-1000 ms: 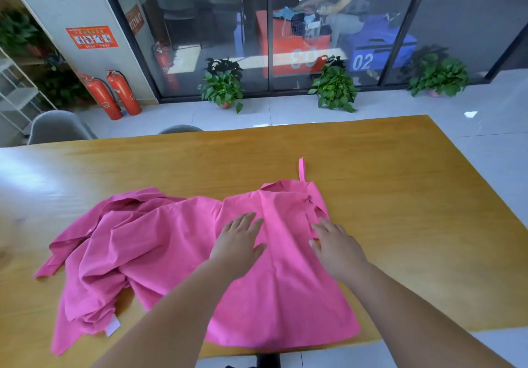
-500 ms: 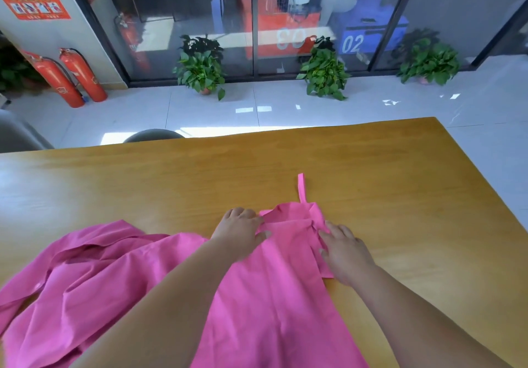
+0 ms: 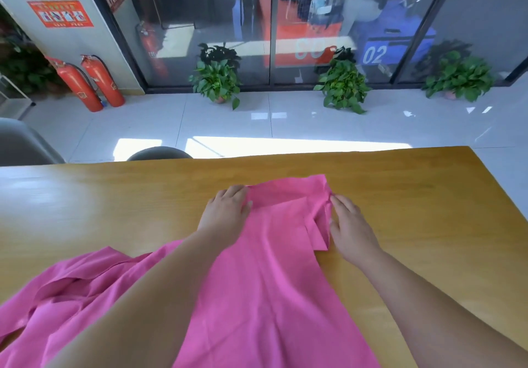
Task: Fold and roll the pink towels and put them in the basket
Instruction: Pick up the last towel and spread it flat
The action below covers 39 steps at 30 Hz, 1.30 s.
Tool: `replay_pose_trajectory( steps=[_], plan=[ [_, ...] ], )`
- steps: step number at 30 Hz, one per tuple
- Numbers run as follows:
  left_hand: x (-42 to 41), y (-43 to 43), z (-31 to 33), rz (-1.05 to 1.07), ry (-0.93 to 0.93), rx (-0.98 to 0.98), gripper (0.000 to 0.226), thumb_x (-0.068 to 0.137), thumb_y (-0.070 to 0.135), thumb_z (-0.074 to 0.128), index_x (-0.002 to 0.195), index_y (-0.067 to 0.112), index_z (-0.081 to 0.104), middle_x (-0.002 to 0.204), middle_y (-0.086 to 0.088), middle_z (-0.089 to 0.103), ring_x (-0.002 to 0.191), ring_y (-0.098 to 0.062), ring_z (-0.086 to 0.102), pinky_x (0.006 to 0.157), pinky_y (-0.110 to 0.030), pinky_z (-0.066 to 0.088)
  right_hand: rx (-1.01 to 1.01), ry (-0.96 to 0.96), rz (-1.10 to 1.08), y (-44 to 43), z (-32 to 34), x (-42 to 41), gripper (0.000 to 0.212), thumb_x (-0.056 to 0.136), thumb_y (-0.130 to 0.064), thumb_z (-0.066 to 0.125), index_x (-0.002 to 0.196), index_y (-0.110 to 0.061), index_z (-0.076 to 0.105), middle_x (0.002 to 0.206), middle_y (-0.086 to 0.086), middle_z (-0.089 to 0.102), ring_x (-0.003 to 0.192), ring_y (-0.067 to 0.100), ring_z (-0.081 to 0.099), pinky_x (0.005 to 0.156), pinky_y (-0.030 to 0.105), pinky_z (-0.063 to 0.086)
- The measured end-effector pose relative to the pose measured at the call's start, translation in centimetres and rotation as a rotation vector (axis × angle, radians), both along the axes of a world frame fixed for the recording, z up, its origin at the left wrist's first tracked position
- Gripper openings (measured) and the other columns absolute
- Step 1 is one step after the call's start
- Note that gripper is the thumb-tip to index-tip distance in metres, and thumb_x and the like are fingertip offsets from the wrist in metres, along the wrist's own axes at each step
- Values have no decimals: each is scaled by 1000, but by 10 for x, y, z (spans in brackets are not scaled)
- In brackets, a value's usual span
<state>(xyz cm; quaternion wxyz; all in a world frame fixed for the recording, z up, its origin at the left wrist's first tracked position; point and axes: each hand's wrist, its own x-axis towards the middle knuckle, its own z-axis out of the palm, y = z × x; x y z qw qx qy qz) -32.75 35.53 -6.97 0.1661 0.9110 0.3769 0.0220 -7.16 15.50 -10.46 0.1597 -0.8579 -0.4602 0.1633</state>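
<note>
**On the wooden table: towel's far end turned back**

On the yellow-brown table (image 3: 400, 196) in front of you, the pink towel (image 3: 271, 267) lies flat, running from the near edge out to the middle of the top. A second pink heap (image 3: 71, 296) lies crumpled at your near left, touching the first. Beyond the table there is a pale tiled floor (image 3: 228, 121), a grey chair (image 3: 20, 144) at far left, and a dark chair back (image 3: 158, 153) just behind the far edge. Two red fire extinguishers (image 3: 85, 84) stand by a wall with a red poster (image 3: 60, 13). Three potted plants (image 3: 217, 78) sit along a glass wall, and behind the glass is a blue box marked 02 (image 3: 380, 53).

Your left hand (image 3: 225, 213) grips the far left corner of the towel, fingers close together and curled over the turned edge, thumb on top. Your right hand (image 3: 351, 230) lies along the right edge, fingers nearly straight and together, tips touching the far corner.

Half a second ago a narrow loop stuck out past the towel's far end; now that end is folded back toward you as a band and the loop no longer shows. Both your hands have moved farther out, and your view has lifted to take in more of the room.
</note>
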Motion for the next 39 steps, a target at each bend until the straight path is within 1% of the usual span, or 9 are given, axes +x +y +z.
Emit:
replay_pose_trajectory(
  steps=[5, 11, 16, 19, 22, 26, 30, 33, 39],
  plan=[
    [34, 54, 30, 147, -92, 170, 68, 102, 12, 48, 165, 18, 24, 172, 4, 20, 144, -31, 36, 113, -47, 42, 223, 78, -87, 64, 33, 30, 72, 107, -24, 55, 169, -27, 18, 175, -18, 3, 160, 15, 16, 123, 41, 31],
    [42, 55, 1, 199, 179, 178, 83, 104, 24, 40, 167, 21, -14, 170, -12, -33, 158, -36, -29, 131, -54, -5, 55, -105, 122, 53, -13, -23, 77, 106, -41, 54, 169, -25, 13, 176, -6, -16, 161, 25, 15, 123, 45, 38],
    [14, -3, -59, 92, 231, 9, 78, 106, 41, 47, 170, 25, 4, 177, -13, -2, 163, -37, 1, 133, -53, 7, -175, -200, 383, 0, -61, -78, 74, 108, -59, 30, 170, -26, 10, 177, -4, -10, 164, 22, -2, 130, 47, 22],
    [0, -31, -80, 94, 190, -64, 75, 106, 55, 42, 169, 27, 12, 175, -9, 14, 160, -33, 16, 131, -49, 18, -215, -262, 282, -33, -65, -88, 72, 105, -65, 33, 159, -19, 45, 171, 3, 34, 156, 28, 31, 121, 49, 38],
    [-7, -48, -84, -18, 72, -86, 69, 103, 59, 36, 164, 26, 28, 166, 0, 32, 151, -25, 35, 123, -44, 35, -154, -385, 173, -57, -61, -88, 60, 102, -63, 41, 124, -14, 70, 128, 7, 67, 113, 32, 61, 88, 50, 50],
    [-10, -57, -80, -70, -56, 33, 53, 103, 47, 47, 152, 26, 49, 157, -1, 46, 140, -26, 49, 112, -48, 48, -125, -466, -22, -52, -43, -77, 55, 105, -58, 36, 88, -17, 69, 82, 1, 61, 78, 29, 58, 71, 45, 39],
    [-13, -49, -78, 210, 45, 65, 65, 101, 49, 51, 160, 23, 38, 171, -15, 26, 158, -38, 22, 128, -54, 21, -142, -323, 151, -26, -41, -68, 55, 106, -56, 30, 120, -20, 70, 121, 3, 61, 113, 29, 61, 91, 47, 51],
    [-22, -41, -84, 254, 131, -61, 74, 103, 63, 38, 164, 22, 30, 171, -13, 26, 160, -34, 18, 130, -52, 21, -280, -224, 339, -11, -47, -70, 71, 108, -69, 15, 168, -31, 20, 177, -1, 8, 163, 26, 12, 129, 49, 27],
    [-41, -22, -76, 309, 51, 29, 64, 108, 61, 32, 158, 22, 42, 163, -7, 41, 152, -32, 35, 123, -51, 34, -299, -439, -48, -4, -37, -51, 79, 102, -69, 15, 131, -14, 64, 119, 9, 64, 111, 32, 58, 85, 46, 52]
  ],
)
